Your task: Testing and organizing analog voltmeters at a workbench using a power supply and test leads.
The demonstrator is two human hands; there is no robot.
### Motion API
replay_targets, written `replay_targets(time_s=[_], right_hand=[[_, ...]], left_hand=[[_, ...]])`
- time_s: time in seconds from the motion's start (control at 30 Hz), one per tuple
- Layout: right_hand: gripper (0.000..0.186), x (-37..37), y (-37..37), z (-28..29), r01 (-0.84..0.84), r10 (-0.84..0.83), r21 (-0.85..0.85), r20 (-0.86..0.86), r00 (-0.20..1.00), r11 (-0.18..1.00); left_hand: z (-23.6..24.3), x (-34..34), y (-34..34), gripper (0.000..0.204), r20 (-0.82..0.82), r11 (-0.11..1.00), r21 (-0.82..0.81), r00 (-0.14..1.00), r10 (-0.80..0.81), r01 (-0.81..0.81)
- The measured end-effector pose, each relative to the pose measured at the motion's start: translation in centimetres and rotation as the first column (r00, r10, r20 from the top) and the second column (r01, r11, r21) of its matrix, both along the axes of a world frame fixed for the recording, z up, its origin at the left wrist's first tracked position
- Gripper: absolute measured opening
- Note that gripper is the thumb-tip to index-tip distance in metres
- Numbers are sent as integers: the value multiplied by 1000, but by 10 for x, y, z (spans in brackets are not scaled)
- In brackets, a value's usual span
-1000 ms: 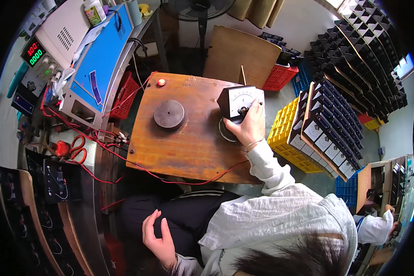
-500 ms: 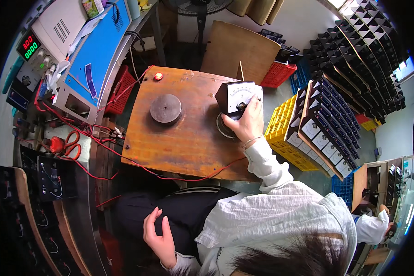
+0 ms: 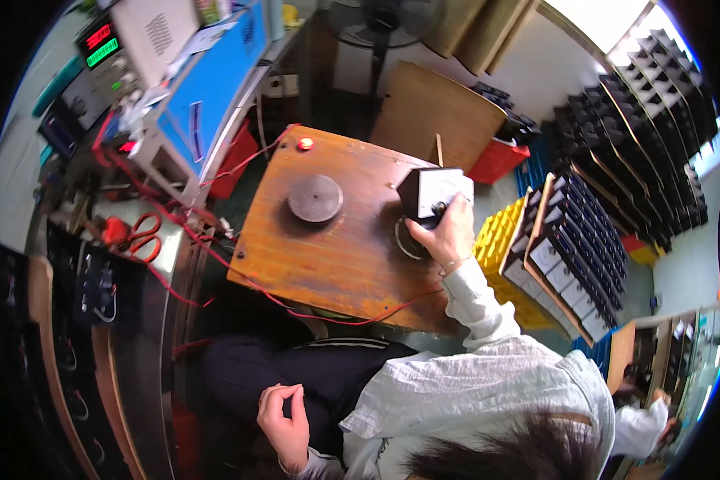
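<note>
My right hand (image 3: 454,232) grips a black-cased panel meter (image 3: 440,188) with a white dial face and a dark knob, its thumb and fingers at the lower edge and side. The meter is tilted back over the right side of the wooden table (image 3: 336,276). Beneath it a round, ring-edged piece (image 3: 408,242) shows in part, largely covered by the meter and my hand. My left hand (image 3: 286,428) hovers near my lap, its fingers curled in toward the thumb, with nothing visible in it. A round grey metal disc (image 3: 315,198) rests on the table's left half.
A lit red lamp (image 3: 306,144) sits at the table's far corner. Red wire (image 3: 320,314) crosses the near edge. Stacked meters (image 3: 564,268) and a yellow crate (image 3: 500,228) stand right. Left are orange-handled scissors (image 3: 146,238) and a blue-topped instrument (image 3: 212,96); a fan (image 3: 380,24) stands behind.
The view has swung, so the scene appears shifted right and down. My left fingers have curled closed from a spread pose. My right hand still holds the meter.
</note>
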State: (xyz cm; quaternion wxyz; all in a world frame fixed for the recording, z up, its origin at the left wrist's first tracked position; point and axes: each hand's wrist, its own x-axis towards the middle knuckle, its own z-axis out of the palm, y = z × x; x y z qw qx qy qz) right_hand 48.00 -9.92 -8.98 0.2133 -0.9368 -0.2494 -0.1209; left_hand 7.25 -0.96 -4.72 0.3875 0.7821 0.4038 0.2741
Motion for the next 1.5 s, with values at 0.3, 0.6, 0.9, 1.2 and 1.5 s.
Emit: replay_targets(time_s=[0.3,0.6,0.9,1.2,1.5], right_hand=[[119,32,-9,-27,-70,68,7,152,986,998],[125,-200,112,25,-882,909,322,121,398,343],[128,-357,208,91,-930,985,324,57,-162,-172],[73,-323,174,61,-779,992,619,-122,22,94],[43,-328,165,52,-660,980,739,-199,-25,134]], left_hand=[[-7,-19,-5,27,173,940,10,927,333,-340],[14,-38,8,64,298,784,282,828,476,-553],[47,-129,83,116,305,732,105,722,621,-674],[41,-153,98,117,284,845,95,828,484,-526],[46,-155,100,117,323,876,42,837,443,-480]])
